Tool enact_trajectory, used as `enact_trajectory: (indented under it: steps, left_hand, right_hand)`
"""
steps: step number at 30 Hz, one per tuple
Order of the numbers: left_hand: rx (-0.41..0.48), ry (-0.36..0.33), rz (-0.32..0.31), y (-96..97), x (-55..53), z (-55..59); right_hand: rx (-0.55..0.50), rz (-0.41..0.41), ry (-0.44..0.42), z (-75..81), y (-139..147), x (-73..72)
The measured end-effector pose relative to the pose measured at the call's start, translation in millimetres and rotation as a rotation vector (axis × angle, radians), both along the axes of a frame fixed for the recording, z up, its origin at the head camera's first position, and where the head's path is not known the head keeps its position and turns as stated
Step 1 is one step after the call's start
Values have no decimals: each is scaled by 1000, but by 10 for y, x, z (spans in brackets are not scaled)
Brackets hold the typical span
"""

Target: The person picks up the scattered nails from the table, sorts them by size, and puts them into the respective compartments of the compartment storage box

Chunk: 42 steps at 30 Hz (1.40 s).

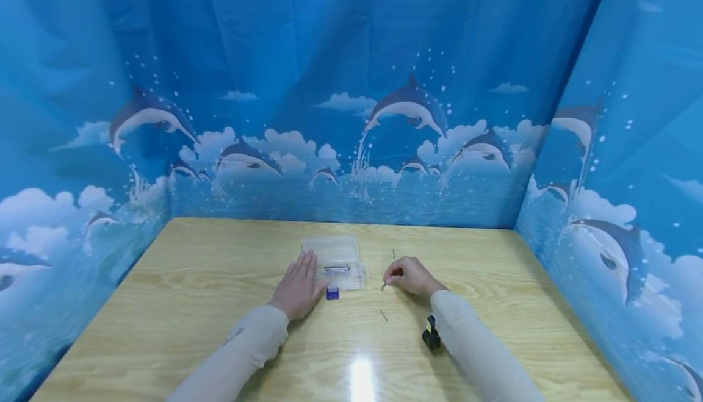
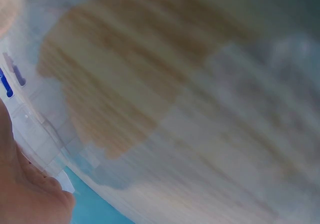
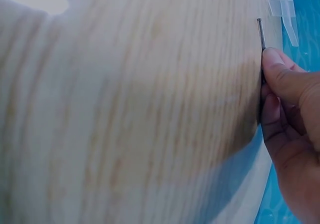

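My right hand point(image 1: 413, 276) pinches a thin dark metal nail point(image 3: 260, 32) between thumb and fingers, just right of an open clear plastic box point(image 1: 356, 276). In the right wrist view the nail's small head sticks out past the thumb. My left hand point(image 1: 297, 285) lies with straight fingers along the box's left side, its thumb near a blue latch point(image 1: 332, 293) at the front. Several slim silver nails point(image 1: 337, 268) lie together in the box. The left wrist view catches only part of that hand, beside the clear plastic.
One loose nail point(image 1: 384, 315) lies on the wooden table point(image 1: 165, 316) in front of my right hand, another thin nail point(image 1: 393, 254) behind it. A small black device point(image 1: 431, 333) sits at the right sleeve. Blue dolphin-print curtains point(image 1: 329, 85) stand around the table's back and sides.
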State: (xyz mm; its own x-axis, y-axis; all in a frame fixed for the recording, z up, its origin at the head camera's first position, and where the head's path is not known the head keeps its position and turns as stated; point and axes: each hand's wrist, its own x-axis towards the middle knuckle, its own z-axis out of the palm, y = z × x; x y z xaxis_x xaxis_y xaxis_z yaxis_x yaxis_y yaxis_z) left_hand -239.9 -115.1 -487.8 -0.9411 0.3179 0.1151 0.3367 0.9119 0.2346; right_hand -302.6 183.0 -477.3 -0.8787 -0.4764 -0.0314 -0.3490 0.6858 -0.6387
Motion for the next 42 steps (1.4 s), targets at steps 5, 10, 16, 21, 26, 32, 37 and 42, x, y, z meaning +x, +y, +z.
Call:
enact_trajectory:
  steps: [5, 10, 16, 21, 26, 32, 37, 42]
  left_hand:
    - [9, -7, 6, 3, 6, -24]
    - [13, -9, 9, 2, 16, -26]
    - [18, -4, 13, -5, 10, -29]
    - [21, -9, 8, -13, 12, -29]
    - [8, -24, 16, -17, 5, -22]
    - [-2, -26, 16, -12, -2, -19]
    - [-12, -23, 18, 1, -9, -22]
    - [-3, -12, 19, 7, -15, -28]
  right_hand:
    - [-4, 7, 13, -26, 5, 13]
    - [-16, -3, 26, -50, 11, 35]
    - [-49, -48, 55, -71, -10, 55]
    - [-71, -105, 88, -33, -99, 78]
    - [-128, -170, 71, 46, -255, 121]
    - [-171, -228, 52, 79, -477, 185]
    - [-204, -246, 76, 79, -669, 229]
    - [-211, -255, 97, 43, -804, 259]
